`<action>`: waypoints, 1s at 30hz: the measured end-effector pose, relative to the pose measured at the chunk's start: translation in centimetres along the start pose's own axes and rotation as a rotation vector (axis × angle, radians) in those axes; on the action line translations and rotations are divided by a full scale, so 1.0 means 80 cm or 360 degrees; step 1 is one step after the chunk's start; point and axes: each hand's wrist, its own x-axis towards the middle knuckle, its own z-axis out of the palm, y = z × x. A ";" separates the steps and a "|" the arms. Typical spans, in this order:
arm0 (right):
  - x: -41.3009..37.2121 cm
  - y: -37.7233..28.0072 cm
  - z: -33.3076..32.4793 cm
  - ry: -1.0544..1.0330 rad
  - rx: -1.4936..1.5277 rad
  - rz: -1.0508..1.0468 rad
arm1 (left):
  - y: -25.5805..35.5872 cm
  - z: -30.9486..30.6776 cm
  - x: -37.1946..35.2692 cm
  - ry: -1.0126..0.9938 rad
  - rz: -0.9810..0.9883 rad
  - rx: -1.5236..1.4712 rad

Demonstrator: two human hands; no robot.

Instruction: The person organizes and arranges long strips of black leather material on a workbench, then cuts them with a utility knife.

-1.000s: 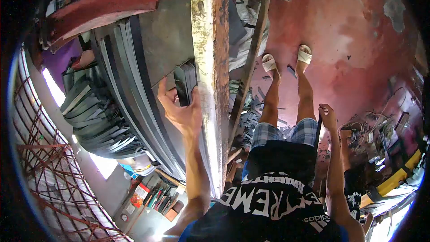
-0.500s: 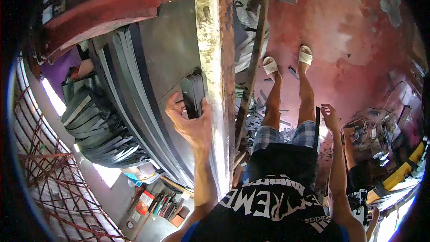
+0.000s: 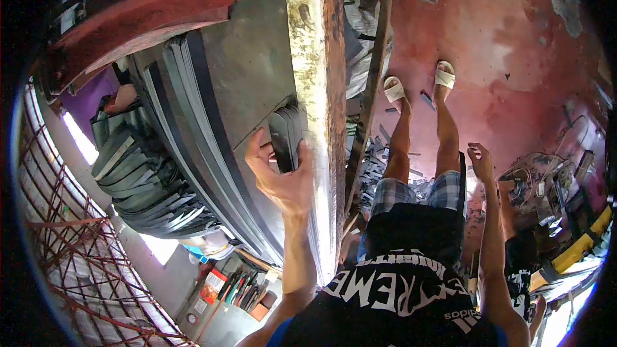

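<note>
My left hand [image 3: 283, 180] reaches over the grey bench top [image 3: 254, 58]. Its thumb and fingers close round the near end of a short stack of dark flat strips with rounded ends [image 3: 285, 132]. The stack lies on the bench close to the pale worn beam [image 3: 310, 58]. Away from the bench, my right hand [image 3: 481, 164] hangs beside my thigh with its fingers loosely bent and apart, nothing seen in them. A narrow black edge [image 3: 462, 180] runs alongside my leg, close to those fingers.
Long dark strips [image 3: 193, 103] lie along the bench, left of the stack. Beyond them sits a big bundle of strips [image 3: 151, 183]. A red metal part [image 3: 141, 29] crosses the far end. Offcuts [image 3: 379, 167] litter the red floor. Another person [image 3: 517, 257] is at the right.
The whole view has shifted slightly, so the bench and hands appear a little further right. My left hand keeps its hold on the stack; the right still hangs at my side.
</note>
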 end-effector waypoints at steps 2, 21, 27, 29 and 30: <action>0.003 0.000 0.000 0.0032 0.0016 -0.0080 | 0.002 0.000 0.001 -0.0009 -0.0020 -0.0010; 0.009 0.002 0.004 -0.0032 0.0002 0.0000 | 0.013 0.010 0.015 0.0038 -0.0211 -0.0171; 0.014 -0.011 0.009 -0.0041 -0.0093 -0.0006 | 0.009 0.002 0.017 0.0049 0.0012 -0.0163; 0.013 -0.019 0.010 -0.0042 -0.0046 -0.0074 | 0.012 0.000 0.017 0.0032 -0.0005 -0.0163; 0.014 -0.017 0.011 -0.0043 -0.0047 -0.0068 | 0.012 -0.001 0.017 0.0018 -0.0020 -0.0162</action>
